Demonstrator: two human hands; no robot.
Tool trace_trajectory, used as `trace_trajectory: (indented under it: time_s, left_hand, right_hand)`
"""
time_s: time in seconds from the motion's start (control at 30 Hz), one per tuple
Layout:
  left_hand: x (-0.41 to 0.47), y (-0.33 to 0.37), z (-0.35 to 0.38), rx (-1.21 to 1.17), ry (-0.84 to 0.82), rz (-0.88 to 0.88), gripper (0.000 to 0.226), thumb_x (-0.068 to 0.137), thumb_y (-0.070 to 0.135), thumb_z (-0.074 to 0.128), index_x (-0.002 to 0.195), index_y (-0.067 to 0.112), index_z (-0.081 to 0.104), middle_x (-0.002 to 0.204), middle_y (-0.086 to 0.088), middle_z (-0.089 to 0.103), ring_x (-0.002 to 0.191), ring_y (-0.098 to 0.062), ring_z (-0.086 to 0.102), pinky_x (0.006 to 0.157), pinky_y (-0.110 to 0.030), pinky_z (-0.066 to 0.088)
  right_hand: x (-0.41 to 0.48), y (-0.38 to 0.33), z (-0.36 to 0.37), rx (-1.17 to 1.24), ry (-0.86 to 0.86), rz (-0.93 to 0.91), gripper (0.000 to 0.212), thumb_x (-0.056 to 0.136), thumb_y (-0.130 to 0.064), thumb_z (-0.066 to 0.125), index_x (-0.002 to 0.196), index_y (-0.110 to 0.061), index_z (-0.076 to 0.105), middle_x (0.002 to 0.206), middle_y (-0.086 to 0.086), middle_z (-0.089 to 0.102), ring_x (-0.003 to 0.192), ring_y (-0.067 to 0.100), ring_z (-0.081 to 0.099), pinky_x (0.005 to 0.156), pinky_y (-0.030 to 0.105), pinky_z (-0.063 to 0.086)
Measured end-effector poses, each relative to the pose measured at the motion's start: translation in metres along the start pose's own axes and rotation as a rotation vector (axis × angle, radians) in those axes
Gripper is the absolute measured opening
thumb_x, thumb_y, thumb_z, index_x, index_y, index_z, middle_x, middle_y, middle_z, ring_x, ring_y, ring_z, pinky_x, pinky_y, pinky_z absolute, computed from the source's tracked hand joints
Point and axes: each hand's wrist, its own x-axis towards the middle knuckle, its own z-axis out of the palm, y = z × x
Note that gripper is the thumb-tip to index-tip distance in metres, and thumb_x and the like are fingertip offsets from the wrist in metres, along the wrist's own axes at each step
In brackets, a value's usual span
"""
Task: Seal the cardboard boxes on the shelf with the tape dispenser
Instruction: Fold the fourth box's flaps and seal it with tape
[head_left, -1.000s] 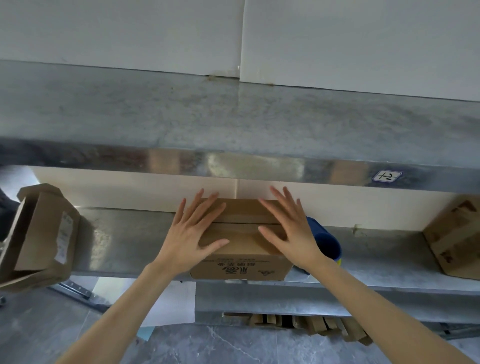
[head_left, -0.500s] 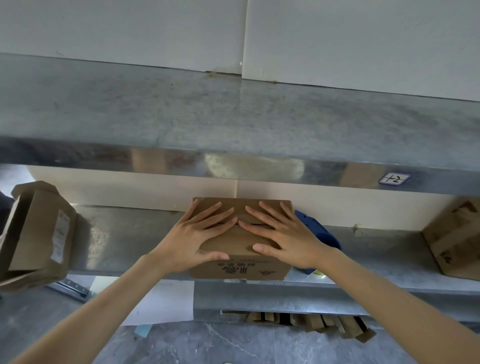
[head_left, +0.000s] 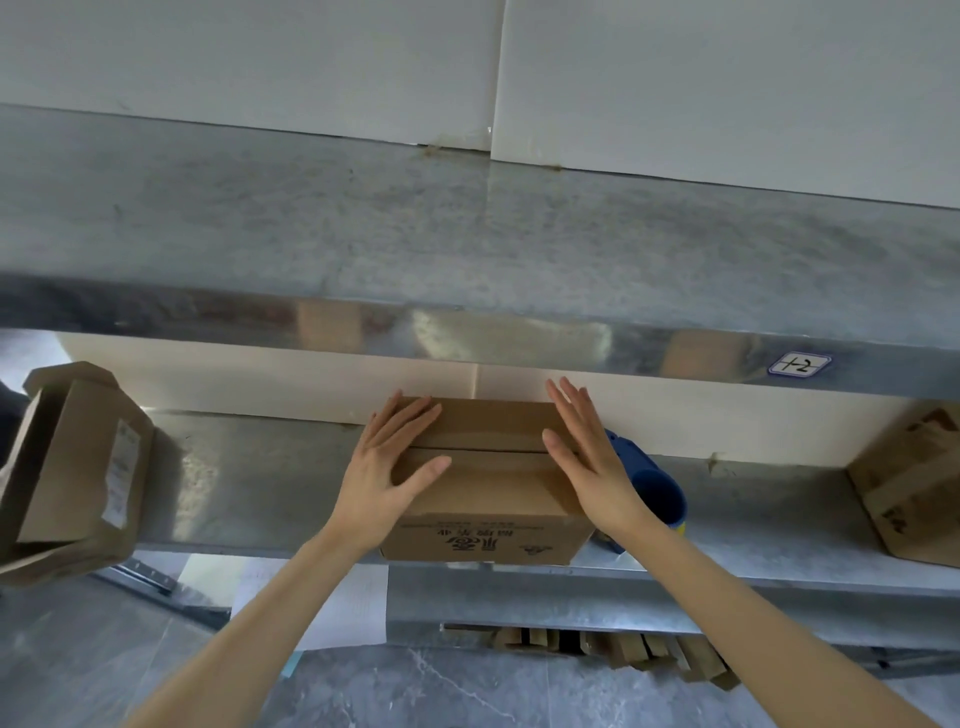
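A small brown cardboard box (head_left: 485, 486) with printed characters on its front stands at the front edge of the lower metal shelf (head_left: 249, 478). Its two top flaps are folded down and meet in a seam across the lid. My left hand (head_left: 384, 465) lies flat on the left end of the lid, fingers straight. My right hand (head_left: 587, 457) lies flat on the right end, fingers straight. Just right of the box sits the blue tape dispenser (head_left: 652, 486), partly hidden behind my right hand.
A brown box with a white label (head_left: 78, 473) sits at the left end of the shelf, flaps loose. Another brown box (head_left: 914, 483) stands at the far right. The upper shelf (head_left: 467, 260) overhangs closely above. Flattened cardboard pieces (head_left: 644, 649) lie on the floor below.
Both hands have slid apart from the middle of the lid to its left and right ends, uncovering the seam. The box has not moved.
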Motion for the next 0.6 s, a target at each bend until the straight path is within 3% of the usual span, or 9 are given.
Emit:
trace_trajectory:
  time_s: [0.1,0.17,0.27,0.37,0.43,0.5,0.6]
  left_hand:
    - [-0.001,0.003,0.003,-0.269,0.040,-0.131,0.064,0.085,0.059,0.057,0.142,0.032,0.051,0.155,0.024,0.035,0.149,0.003,0.014,0.118,-0.028,0.017]
    - [-0.002,0.003,0.003,-0.339,0.040,-0.161,0.064,0.083,0.058,0.059,0.142,0.033,0.051,0.155,0.025,0.034,0.148,0.005,0.013,0.118,-0.028,0.016]
    - [-0.003,0.000,0.001,-0.235,0.012,-0.128,0.064,0.084,0.060,0.057,0.142,0.034,0.051,0.156,0.024,0.032,0.149,0.003,0.010,0.119,-0.031,0.017]
    - [-0.002,-0.006,-0.004,0.238,-0.004,0.095,0.068,0.090,0.071,0.044,0.146,0.031,0.047,0.161,0.016,0.027,0.153,-0.012,0.007,0.123,-0.048,0.014]
    - [0.000,-0.005,-0.006,0.492,-0.012,0.287,0.071,0.095,0.072,0.035,0.148,0.027,0.045,0.161,0.007,0.029,0.154,-0.020,0.011,0.122,-0.056,0.013]
    - [0.001,-0.002,-0.008,0.539,-0.048,0.400,0.070,0.097,0.069,0.034,0.150,0.025,0.042,0.161,0.004,0.030,0.153,-0.022,0.016,0.120,-0.055,0.018]
    - [0.004,-0.005,-0.010,0.476,-0.174,0.426,0.070,0.096,0.071,0.036,0.153,0.032,0.034,0.163,0.008,0.025,0.153,-0.017,0.014,0.122,-0.048,0.016]
  right_hand:
    - [0.001,0.002,0.001,0.113,0.040,0.036,0.058,0.099,-0.046,0.047,0.152,-0.049,0.023,0.159,-0.035,0.006,0.144,-0.015,-0.005,0.105,0.007,0.010]
    - [0.001,0.006,0.002,0.188,0.075,0.074,0.060,0.096,-0.047,0.051,0.151,-0.048,0.026,0.159,-0.033,0.010,0.144,-0.015,0.002,0.114,0.015,0.012]
    - [0.001,0.009,0.003,0.265,0.097,0.138,0.060,0.094,-0.048,0.052,0.150,-0.045,0.031,0.159,-0.031,0.016,0.144,-0.013,0.011,0.123,0.031,0.017]
    - [0.001,0.010,0.002,0.105,0.098,0.078,0.056,0.096,-0.052,0.048,0.149,-0.047,0.032,0.161,-0.028,0.011,0.148,-0.007,0.001,0.125,0.040,0.011]
    - [0.001,0.012,0.002,-0.176,0.101,-0.100,0.051,0.099,-0.059,0.038,0.148,-0.052,0.028,0.163,-0.024,0.008,0.150,0.000,-0.007,0.124,0.047,0.001]
    - [0.000,0.012,0.000,-0.415,0.039,-0.279,0.050,0.101,-0.059,0.028,0.150,-0.050,0.023,0.164,-0.020,0.008,0.152,0.006,-0.005,0.123,0.052,-0.002]
    - [0.002,0.008,-0.004,-0.556,-0.119,-0.346,0.051,0.102,-0.060,0.017,0.152,-0.051,0.016,0.164,-0.021,0.000,0.152,0.006,-0.009,0.122,0.054,-0.005]
